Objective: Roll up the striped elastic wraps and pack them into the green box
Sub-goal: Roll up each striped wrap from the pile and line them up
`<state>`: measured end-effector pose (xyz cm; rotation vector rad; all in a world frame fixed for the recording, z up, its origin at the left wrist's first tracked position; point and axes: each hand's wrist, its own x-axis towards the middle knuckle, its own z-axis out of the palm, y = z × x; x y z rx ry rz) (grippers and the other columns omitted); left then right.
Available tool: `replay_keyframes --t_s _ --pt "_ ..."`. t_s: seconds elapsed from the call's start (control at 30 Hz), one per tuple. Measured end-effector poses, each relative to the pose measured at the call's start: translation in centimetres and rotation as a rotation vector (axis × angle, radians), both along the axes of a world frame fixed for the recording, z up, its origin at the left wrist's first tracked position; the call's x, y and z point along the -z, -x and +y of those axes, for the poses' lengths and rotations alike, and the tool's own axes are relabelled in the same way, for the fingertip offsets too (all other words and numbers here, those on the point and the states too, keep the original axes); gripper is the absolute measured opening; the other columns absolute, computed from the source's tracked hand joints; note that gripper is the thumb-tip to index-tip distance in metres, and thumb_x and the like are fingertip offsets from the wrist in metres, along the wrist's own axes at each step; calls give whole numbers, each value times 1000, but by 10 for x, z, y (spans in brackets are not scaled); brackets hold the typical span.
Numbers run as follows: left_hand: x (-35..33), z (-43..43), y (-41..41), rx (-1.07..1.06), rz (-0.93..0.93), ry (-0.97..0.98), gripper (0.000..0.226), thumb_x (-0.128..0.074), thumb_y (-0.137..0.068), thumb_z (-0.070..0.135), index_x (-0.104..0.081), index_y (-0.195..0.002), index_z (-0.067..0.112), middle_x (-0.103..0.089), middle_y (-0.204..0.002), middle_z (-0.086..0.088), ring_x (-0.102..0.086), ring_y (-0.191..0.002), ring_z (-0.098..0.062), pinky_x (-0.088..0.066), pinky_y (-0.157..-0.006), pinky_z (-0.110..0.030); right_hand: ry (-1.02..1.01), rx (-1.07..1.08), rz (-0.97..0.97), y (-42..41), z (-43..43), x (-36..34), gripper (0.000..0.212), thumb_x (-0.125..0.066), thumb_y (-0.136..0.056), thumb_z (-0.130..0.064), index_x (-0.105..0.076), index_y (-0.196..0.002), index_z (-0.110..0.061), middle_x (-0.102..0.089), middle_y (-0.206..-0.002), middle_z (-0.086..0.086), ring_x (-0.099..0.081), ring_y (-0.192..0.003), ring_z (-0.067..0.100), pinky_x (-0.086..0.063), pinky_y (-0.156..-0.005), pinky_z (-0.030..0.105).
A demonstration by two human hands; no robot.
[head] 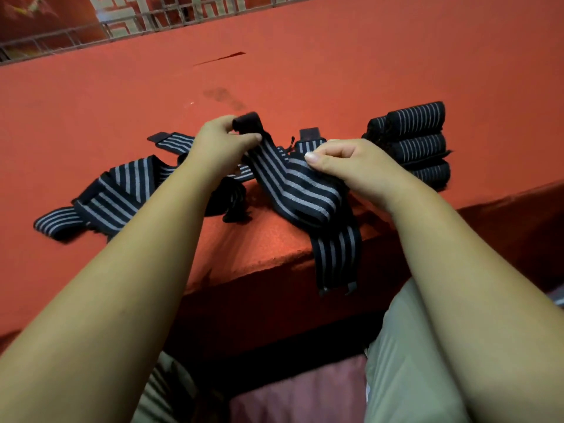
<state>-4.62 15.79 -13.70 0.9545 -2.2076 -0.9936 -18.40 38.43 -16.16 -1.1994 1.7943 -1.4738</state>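
A black wrap with grey stripes stretches between both hands above a red table. My left hand pinches its plain black end, which is curled over. My right hand grips the wrap further along, and the rest hangs over the table's front edge. More unrolled striped wraps lie tangled on the table to the left. Three rolled wraps are stacked to the right, behind my right hand. No green box is in view.
The table's front edge runs just under my forearms, with my legs in light trousers below. A metal grid rack stands beyond the table's far edge.
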Motion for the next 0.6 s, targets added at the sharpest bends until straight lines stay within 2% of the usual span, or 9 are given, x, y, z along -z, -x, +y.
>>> replay_keyframes --t_s 0.07,0.13,0.2,0.3,0.37,0.43,0.47,0.53,0.6 --pt "0 10 -10 -3 85 -26 20 -80 -95 33 -77 -114 25 -74 -86 0 -65 -58 -9 -48 -51 -25 -9 19 7 -5 9 -1 22 -77 -99 -41 -86 -104 -21 -83 -107 -3 -78 -107 18 -58 -107 48" --pt "-1 20 -19 5 127 -52 21 -79 -97 34 -78 -114 21 -70 -80 -2 -58 -52 -11 -43 -46 -24 -7 29 19 -9 20 -2 18 -76 -100 -39 -86 -106 -25 -84 -104 -4 -80 -103 16 -63 -97 44" --pt "-1 31 -26 10 158 -120 20 -77 -100 31 -77 -112 14 -67 -76 -6 -55 -45 -12 -44 -43 -24 10 28 46 -11 28 -2 15 -77 -100 -35 -86 -106 -25 -84 -104 -7 -79 -103 10 -59 -97 35" --pt "-3 44 -35 3 222 -265 22 -71 -106 21 -73 -120 5 -74 -90 -14 -67 -53 -13 -59 -54 -26 23 36 66 -12 39 -1 12 -78 -99 -33 -86 -107 -28 -83 -99 -11 -77 -99 2 -52 -98 25" --pt "-6 49 -41 11 267 -341 22 -68 -107 17 -70 -123 3 -76 -100 -16 -75 -63 -17 -64 -62 -28 43 29 43 -10 46 -2 9 -78 -98 -32 -85 -104 -30 -82 -89 -10 -72 -84 -2 -49 -94 20" --pt "-12 52 -45 28 305 -387 22 -68 -107 16 -70 -125 3 -77 -106 -16 -77 -70 -20 -65 -67 -28 44 14 51 -8 49 -3 12 -79 -97 -33 -85 -106 -29 -82 -95 -12 -68 -79 -8 -48 -87 13" --pt "-15 53 -45 38 316 -392 23 -68 -107 16 -70 -124 2 -78 -108 -17 -78 -72 -21 -66 -69 -29 48 10 43 -9 51 -4 17 -82 -94 -36 -85 -108 -27 -83 -101 -12 -69 -83 -8 -49 -86 15" --pt "-22 57 -46 61 329 -383 19 -70 -106 16 -71 -118 2 -78 -109 -18 -79 -75 -22 -66 -70 -29 82 -8 -19 -10 50 -2 32 -84 -83 -37 -86 -110 -20 -83 -113 -2 -71 -96 3 -49 -90 26" --pt "-28 60 -44 75 358 -375 12 -70 -106 16 -70 -107 5 -76 -104 -17 -79 -75 -22 -66 -71 -30 137 -73 -107 -10 47 2 27 -71 -84 -23 -87 -102 -11 -81 -113 13 -72 -100 15 -51 -88 29"
